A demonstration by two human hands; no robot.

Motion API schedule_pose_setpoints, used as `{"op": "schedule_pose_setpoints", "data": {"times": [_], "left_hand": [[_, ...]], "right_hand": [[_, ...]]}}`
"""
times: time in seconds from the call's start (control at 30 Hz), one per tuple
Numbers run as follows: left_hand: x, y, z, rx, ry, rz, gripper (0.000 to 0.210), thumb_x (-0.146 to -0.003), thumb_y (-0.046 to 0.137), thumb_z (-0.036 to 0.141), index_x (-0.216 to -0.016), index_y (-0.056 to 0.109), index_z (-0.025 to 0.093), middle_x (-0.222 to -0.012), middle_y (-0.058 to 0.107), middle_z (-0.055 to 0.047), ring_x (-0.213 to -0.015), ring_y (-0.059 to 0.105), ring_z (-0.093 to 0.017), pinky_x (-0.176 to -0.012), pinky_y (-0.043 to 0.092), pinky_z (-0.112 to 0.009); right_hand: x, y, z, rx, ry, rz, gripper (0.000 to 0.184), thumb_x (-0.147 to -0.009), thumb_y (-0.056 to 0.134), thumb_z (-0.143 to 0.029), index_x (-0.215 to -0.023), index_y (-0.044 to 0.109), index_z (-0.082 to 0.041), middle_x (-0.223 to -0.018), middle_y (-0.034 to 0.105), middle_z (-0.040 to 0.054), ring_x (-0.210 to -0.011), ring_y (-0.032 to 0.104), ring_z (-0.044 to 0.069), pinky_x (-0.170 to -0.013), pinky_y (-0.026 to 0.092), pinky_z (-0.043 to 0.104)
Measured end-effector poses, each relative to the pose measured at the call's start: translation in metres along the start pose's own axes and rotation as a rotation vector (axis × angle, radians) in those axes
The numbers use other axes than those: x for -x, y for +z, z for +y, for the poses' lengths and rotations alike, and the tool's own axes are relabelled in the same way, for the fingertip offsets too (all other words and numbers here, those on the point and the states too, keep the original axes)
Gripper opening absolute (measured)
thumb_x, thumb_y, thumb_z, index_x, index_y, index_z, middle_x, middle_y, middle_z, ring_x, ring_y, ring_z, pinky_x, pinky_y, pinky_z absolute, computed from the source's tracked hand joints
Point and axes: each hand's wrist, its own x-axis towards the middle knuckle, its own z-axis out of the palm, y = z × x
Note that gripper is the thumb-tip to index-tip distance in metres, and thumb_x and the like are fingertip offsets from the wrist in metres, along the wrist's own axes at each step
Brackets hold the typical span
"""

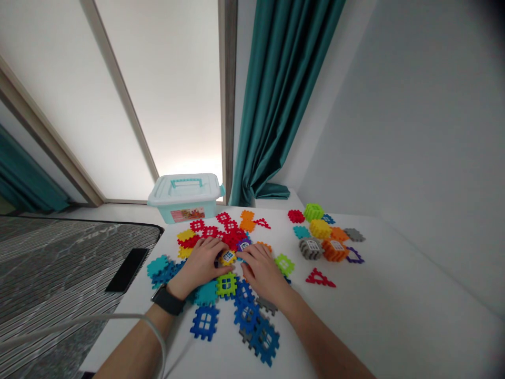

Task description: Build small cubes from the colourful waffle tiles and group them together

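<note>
A yellow toothed building tile with a white window insert (pixel 228 257) sits between my two hands. My left hand (pixel 203 259), with a black watch on its wrist, curls around the tile's left side, thumb in front. At the right side, the bent fingers of my right hand (pixel 261 271) grip its edge. Just behind is a purple tile with a white window (pixel 244 244), beside a heap of red tiles (pixel 232 237). A lime green window tile (pixel 226 285) lies in front, near a teal tile (pixel 206 293) and blue window tiles (pixel 248 314).
A lidded storage box (pixel 188 197) stands at the table's back left. Assembled blocks, including a grey one (pixel 310 248) and an orange one (pixel 335 250), are grouped at the right. A red triangle (pixel 320 278) lies before them. A phone-like black slab (pixel 127 270) is at the left.
</note>
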Motion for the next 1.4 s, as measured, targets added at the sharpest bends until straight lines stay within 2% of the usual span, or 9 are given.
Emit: {"op": "schedule_pose_setpoints", "data": {"times": [0.2, 0.47, 0.67, 0.9, 1.13, 1.27, 1.4], "left_hand": [[-0.001, -0.002, 0.000, 0.039, 0.002, -0.004, 0.033, -0.079, 0.080, 0.041, -0.100, 0.063, 0.022, -0.105, 0.071, -0.005, -0.104, 0.061, -0.028, -0.092, 0.042, -0.042], [0.000, -0.010, -0.001, 0.064, 0.065, 0.006, 0.010, -0.092, 0.063, 0.030, -0.092, 0.066, 0.021, -0.094, 0.072, -0.004, -0.093, 0.063, -0.023, -0.087, 0.045, -0.036], [0.001, -0.010, -0.003, 0.064, 0.092, 0.071, 0.019, -0.099, 0.051, 0.029, -0.096, 0.067, 0.020, -0.096, 0.071, -0.006, -0.094, 0.063, -0.023, -0.085, 0.048, -0.035], [0.001, -0.007, -0.011, -0.031, 0.131, 0.080, 0.011, -0.096, 0.059, 0.026, -0.096, 0.068, 0.021, -0.101, 0.072, -0.007, -0.092, 0.064, -0.022, -0.084, 0.050, -0.035], [0.001, -0.008, -0.013, -0.096, 0.121, 0.182, 0.016, -0.099, 0.054, 0.025, -0.094, 0.068, 0.020, -0.094, 0.071, -0.008, -0.090, 0.063, -0.023, -0.085, 0.050, -0.038], [0.001, -0.008, -0.013, -0.006, 0.112, 0.257, 0.019, -0.100, 0.050, 0.024, -0.093, 0.067, 0.020, -0.093, 0.070, -0.008, -0.091, 0.063, -0.023, -0.086, 0.051, -0.038], [0.000, -0.009, -0.009, 0.211, 0.093, 0.316, 0.018, -0.100, 0.050, 0.026, -0.097, 0.066, 0.019, -0.095, 0.070, -0.007, -0.094, 0.064, -0.021, -0.087, 0.052, -0.036]], "right_hand": [[0.001, -0.002, 0.004, -0.004, 0.015, 0.003, 0.028, -0.091, 0.056, -0.010, -0.115, 0.064, -0.023, -0.109, 0.067, 0.0071, -0.104, 0.055, 0.027, -0.093, 0.041, 0.044], [0.000, 0.001, 0.008, -0.040, 0.029, 0.038, 0.026, -0.093, 0.055, -0.013, -0.116, 0.063, -0.023, -0.109, 0.068, 0.0069, -0.105, 0.056, 0.026, -0.094, 0.042, 0.043], [-0.001, 0.001, 0.008, -0.042, 0.042, 0.048, 0.027, -0.094, 0.055, -0.014, -0.118, 0.063, -0.023, -0.108, 0.069, 0.0070, -0.105, 0.057, 0.026, -0.095, 0.043, 0.043], [-0.002, -0.001, 0.003, -0.063, 0.048, 0.067, 0.027, -0.095, 0.052, -0.014, -0.118, 0.064, -0.023, -0.108, 0.070, 0.0071, -0.105, 0.058, 0.026, -0.095, 0.043, 0.043], [-0.002, -0.001, 0.006, -0.131, 0.068, 0.095, 0.027, -0.094, 0.050, -0.012, -0.116, 0.064, -0.023, -0.107, 0.070, 0.0074, -0.105, 0.059, 0.025, -0.095, 0.044, 0.043], [-0.001, -0.001, 0.006, -0.141, 0.071, 0.092, 0.027, -0.094, 0.051, -0.013, -0.116, 0.063, -0.022, -0.107, 0.070, 0.0073, -0.105, 0.059, 0.025, -0.095, 0.044, 0.043], [-0.001, -0.001, 0.005, -0.129, 0.074, 0.085, 0.026, -0.094, 0.053, -0.014, -0.117, 0.063, -0.022, -0.107, 0.069, 0.0066, -0.105, 0.059, 0.025, -0.096, 0.044, 0.043]]}}
